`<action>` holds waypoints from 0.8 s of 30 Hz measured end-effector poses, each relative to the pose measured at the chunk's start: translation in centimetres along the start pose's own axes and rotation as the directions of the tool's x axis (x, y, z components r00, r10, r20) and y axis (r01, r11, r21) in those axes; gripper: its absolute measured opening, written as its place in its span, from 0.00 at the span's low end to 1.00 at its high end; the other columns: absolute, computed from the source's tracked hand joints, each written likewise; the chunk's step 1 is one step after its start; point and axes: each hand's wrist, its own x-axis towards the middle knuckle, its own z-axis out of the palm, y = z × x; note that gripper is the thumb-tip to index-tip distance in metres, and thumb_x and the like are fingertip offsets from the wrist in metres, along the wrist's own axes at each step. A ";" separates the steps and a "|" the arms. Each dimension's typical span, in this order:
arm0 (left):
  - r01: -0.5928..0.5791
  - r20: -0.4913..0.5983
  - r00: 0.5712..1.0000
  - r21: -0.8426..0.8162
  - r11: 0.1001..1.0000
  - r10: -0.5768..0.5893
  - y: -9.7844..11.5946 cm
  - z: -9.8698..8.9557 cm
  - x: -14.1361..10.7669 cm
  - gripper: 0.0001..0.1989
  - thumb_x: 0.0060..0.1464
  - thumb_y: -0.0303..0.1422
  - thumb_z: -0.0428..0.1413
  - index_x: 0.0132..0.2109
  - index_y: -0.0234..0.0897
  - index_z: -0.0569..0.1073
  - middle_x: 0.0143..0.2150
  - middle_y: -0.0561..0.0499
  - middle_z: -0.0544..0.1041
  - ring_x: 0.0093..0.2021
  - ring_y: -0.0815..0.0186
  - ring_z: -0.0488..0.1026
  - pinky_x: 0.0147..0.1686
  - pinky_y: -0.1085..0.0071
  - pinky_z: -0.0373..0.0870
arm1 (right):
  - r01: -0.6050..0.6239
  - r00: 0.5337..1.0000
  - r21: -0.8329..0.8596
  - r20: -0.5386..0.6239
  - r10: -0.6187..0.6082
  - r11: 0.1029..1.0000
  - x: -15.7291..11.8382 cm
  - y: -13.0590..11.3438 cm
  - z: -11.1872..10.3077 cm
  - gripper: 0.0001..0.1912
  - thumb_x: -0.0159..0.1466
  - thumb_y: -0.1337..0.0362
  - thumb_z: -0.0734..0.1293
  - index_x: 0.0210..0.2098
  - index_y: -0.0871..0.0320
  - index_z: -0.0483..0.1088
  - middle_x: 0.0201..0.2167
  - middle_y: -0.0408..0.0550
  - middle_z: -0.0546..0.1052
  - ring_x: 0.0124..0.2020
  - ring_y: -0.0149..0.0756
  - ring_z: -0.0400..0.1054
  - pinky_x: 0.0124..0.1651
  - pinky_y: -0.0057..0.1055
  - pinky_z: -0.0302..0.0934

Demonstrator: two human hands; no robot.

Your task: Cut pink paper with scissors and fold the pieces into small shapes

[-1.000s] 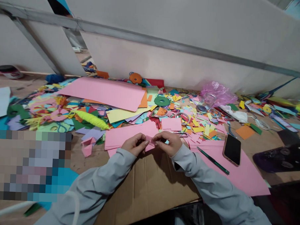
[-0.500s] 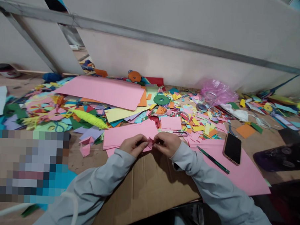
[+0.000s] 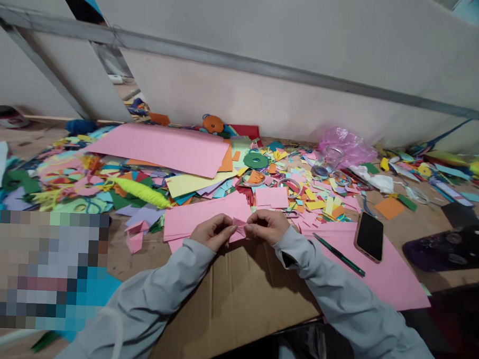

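With left grip (image 3: 213,232) and right grip (image 3: 267,227) closed narrow, thumbs against fingers, pinching a small pink paper (image 3: 239,228) from its two sides. Creased, and partly hidden by the fingertips. Held in front of a pink stack (image 3: 200,214), at the far end of the cardboard (image 3: 234,306); impossible to tell whether touching either. Flanked on the left by a folded piece (image 3: 135,238) lying on the counter (image 3: 153,253), near lilac paper (image 3: 148,216). Bordered on the right by a pink sheet (image 3: 401,287) carrying a green pen (image 3: 339,255), set slantwise, and a phone (image 3: 370,236), dark-screened, just beside the pen. Backed by a pink card (image 3: 270,197) and a litter of coloured scraps (image 3: 315,205). Farther off to the left, strewn with yellow yarn (image 3: 140,191) in front of a large sheet (image 3: 161,150). Farther off to the right, crowded by a plastic bag (image 3: 348,144) and a clear cup (image 3: 333,157), near each other. Closed off at the back by a pale wall (image 3: 227,89) crossed by a grey rail (image 3: 244,64).
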 end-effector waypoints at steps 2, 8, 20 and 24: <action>-0.007 0.005 1.000 -0.017 1.000 0.007 0.1 0.1 0.0 0.12 0.49 0.40 0.57 0.28 0.36 0.66 0.15 0.60 0.66 0.15 0.74 0.62 0.16 0.79 0.58 | -0.054 0.998 0.109 0.023 0.052 0.993 -0.1 0.1 0.3 0.09 0.57 0.61 0.67 0.27 0.61 0.70 0.19 0.41 0.72 0.21 0.28 0.65 0.24 0.23 0.57; 0.055 0.010 0.998 -0.183 0.982 -0.054 0.6 0.1 0.3 0.15 0.45 0.41 0.61 0.27 0.35 0.66 0.13 0.60 0.68 0.14 0.75 0.63 0.16 0.80 0.57 | 0.091 0.995 0.111 -0.050 -0.086 0.990 -0.2 -0.3 0.3 0.06 0.60 0.64 0.64 0.33 0.60 0.70 0.26 0.44 0.74 0.27 0.29 0.68 0.30 0.25 0.63; 0.151 0.076 0.988 -0.362 0.920 -0.132 0.5 -0.2 0.7 0.18 0.38 0.42 0.64 0.25 0.35 0.66 0.12 0.58 0.70 0.11 0.76 0.63 0.13 0.81 0.55 | 0.530 0.837 -0.130 -0.075 -0.542 0.838 0.1 -0.5 0.3 0.06 0.60 0.66 0.65 0.37 0.58 0.72 0.32 0.50 0.74 0.36 0.34 0.68 0.40 0.32 0.65; 0.139 0.084 0.990 -0.345 0.928 -0.117 0.5 0.0 0.3 0.18 0.38 0.44 0.64 0.27 0.34 0.68 0.20 0.54 0.75 0.13 0.74 0.66 0.14 0.79 0.60 | 0.418 0.893 -0.065 -0.154 -0.423 0.906 -0.1 -0.6 0.4 0.06 0.60 0.63 0.66 0.31 0.59 0.71 0.27 0.48 0.74 0.30 0.32 0.67 0.36 0.30 0.63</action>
